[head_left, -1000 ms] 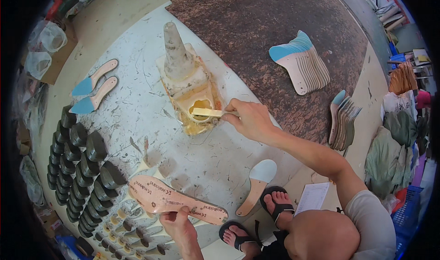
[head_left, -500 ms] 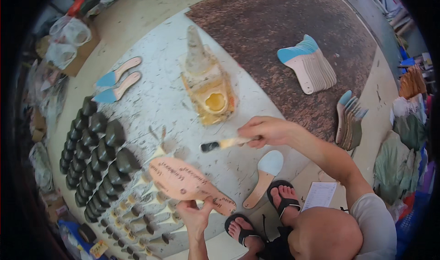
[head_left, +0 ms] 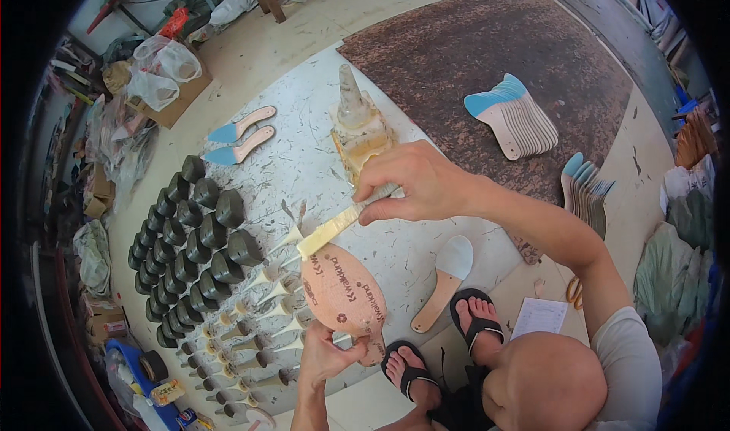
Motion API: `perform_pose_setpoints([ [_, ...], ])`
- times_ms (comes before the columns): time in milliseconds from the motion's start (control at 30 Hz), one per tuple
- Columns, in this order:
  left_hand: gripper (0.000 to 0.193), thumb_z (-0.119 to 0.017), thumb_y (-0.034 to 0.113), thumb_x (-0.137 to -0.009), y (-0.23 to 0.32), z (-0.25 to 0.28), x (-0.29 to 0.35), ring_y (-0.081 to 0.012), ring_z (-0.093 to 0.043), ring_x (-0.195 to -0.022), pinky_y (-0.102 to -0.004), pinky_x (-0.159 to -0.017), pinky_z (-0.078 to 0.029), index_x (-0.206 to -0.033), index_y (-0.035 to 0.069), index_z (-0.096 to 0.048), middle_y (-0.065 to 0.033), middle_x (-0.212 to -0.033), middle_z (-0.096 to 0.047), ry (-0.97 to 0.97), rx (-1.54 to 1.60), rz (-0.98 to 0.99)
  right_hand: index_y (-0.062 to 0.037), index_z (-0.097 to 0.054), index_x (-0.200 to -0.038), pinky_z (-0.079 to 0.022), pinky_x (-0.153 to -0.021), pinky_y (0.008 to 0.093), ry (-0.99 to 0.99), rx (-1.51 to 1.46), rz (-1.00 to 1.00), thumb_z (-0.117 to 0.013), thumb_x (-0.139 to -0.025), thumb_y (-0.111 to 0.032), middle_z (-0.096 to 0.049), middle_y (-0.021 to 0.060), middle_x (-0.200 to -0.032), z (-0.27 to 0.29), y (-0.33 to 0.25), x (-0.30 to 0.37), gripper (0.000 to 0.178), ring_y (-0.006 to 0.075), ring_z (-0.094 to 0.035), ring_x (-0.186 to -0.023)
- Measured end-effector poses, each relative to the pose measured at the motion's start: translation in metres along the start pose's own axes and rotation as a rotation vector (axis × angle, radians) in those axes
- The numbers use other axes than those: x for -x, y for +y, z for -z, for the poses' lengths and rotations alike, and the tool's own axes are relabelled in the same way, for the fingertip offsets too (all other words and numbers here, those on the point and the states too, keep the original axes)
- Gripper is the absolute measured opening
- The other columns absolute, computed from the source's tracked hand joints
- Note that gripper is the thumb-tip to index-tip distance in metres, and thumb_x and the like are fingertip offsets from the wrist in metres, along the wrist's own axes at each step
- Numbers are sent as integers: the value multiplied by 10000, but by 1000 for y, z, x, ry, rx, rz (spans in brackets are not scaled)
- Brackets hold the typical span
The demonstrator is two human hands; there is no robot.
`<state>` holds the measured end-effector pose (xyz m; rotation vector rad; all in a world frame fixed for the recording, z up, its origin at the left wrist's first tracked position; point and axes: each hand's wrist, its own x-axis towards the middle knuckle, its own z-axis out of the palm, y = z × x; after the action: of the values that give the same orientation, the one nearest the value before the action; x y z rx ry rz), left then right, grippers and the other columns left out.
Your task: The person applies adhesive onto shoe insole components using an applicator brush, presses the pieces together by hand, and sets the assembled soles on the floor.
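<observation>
My left hand (head_left: 327, 353) pinches the narrow end of a tan shoe insole (head_left: 344, 288), whose broad printed face is turned up. My right hand (head_left: 411, 182) grips a flat brush (head_left: 332, 230), its pale yellow end at the upper edge of the insole; whether they touch I cannot tell. Behind that hand stands a glue-smeared yellowish container (head_left: 363, 133) with a cone-shaped top, partly hidden by my fingers. A single insole (head_left: 435, 303) with a pale blue broad end lies right of the held one, near my feet.
Rows of dark heel blocks (head_left: 199, 245) stand at left, with several small cream and dark heels (head_left: 262, 309) nearer me. Two blue-and-tan insoles (head_left: 242, 148) lie beyond. Fanned insole stacks (head_left: 525, 127) rest on the brown sheet (head_left: 471, 43); a paper (head_left: 540, 317) and scissors (head_left: 575, 293) are right.
My right hand has moved the brush left and up, bringing it from open space to the insole's edge. The insole has turned more upright in my left hand. The view has shifted.
</observation>
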<state>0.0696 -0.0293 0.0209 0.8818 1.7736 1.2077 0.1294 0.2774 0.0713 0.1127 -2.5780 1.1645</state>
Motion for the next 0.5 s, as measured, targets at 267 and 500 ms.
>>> perform_pose_setpoints([
  [267,317,-700,-86,-646,-7,1,16,-143,-630,-953,-303,-865,-492,-959,-37,-675,-72,-993,-689,109,185,46,-144,-684,-796,-431,-587,348,-91,-10,200,-765,-751,-242,-632,16,-706,-2,-4,48,135,206,-616,-685],
  [500,345,-713,-91,-654,12,-4,15,-157,-645,-938,-302,-841,-508,-993,-43,-669,-80,-992,-689,171,261,6,-122,-678,-802,-458,-591,340,-37,24,134,-766,-753,-248,-653,27,-728,-1,-14,18,161,214,-632,-675],
])
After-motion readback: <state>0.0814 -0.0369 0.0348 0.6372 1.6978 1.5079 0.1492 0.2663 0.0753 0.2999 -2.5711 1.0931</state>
